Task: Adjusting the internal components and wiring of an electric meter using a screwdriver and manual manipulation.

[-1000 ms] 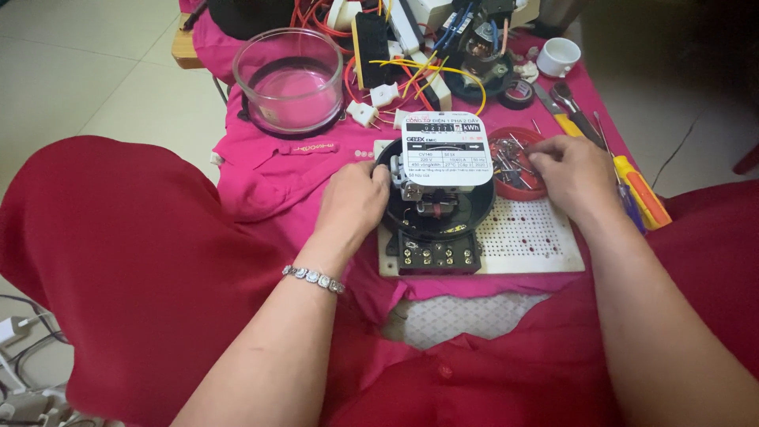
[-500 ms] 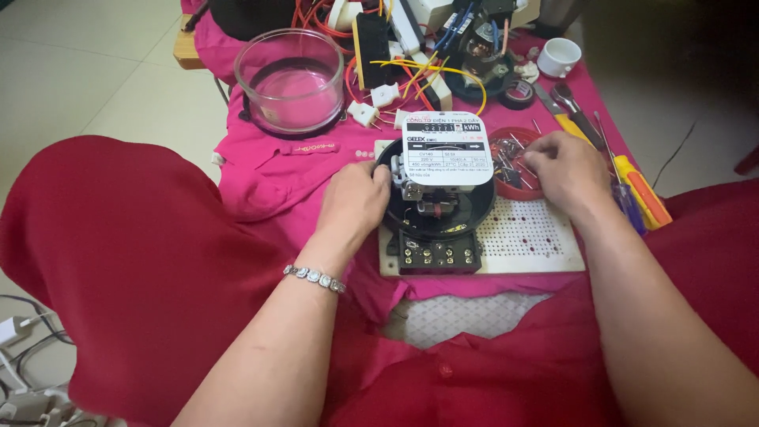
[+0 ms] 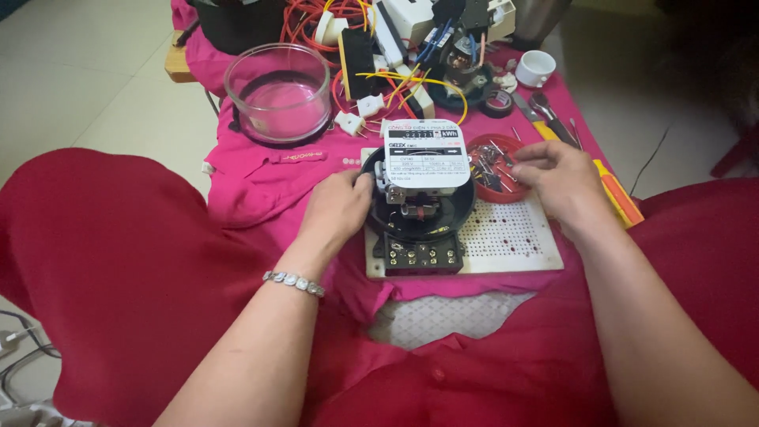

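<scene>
Item 1: electric meter (image 3: 419, 198), qty 1. Round black base w/ white rectangular faceplate on top, cover off. It is set on a white perforated board (image 3: 514, 237), qty 1, at the centre of a low table draped w/ pink cloth (image 3: 261, 182). A black terminal block is seen at its near edge.

Left hand (image 3: 336, 209): curled round the meter's left rim, fingers touching the black base; a steadying grip, not wide. A silver bracelet (image 3: 294, 281), qty 1, is worn at the wrist.

Right hand (image 3: 557, 178): fingers pinched narrow over the red dish (image 3: 494, 168), qty 1, which is filled w/ small screws, count not readable. Whether a screw is held cannot be told.

Other stock: glass bowl (image 3: 277, 91), qty 1, at far left of the table. White cup (image 3: 535, 67), qty 1, far right. Roll of black tape (image 3: 498, 103), qty 1. Tangle of red, yellow and orange wires (image 3: 387, 75) w/ white plugs at the back, count unclear. Tools w/ yellow and orange handles (image 3: 617, 190) lie along the right edge, approx. 2–3.

Edges/room: board's near edge lies close to the table's near edge. Bare board is seen to the right of the meter; bare cloth to its left. The back half is crowded. Red-clad knees flank both sides.
</scene>
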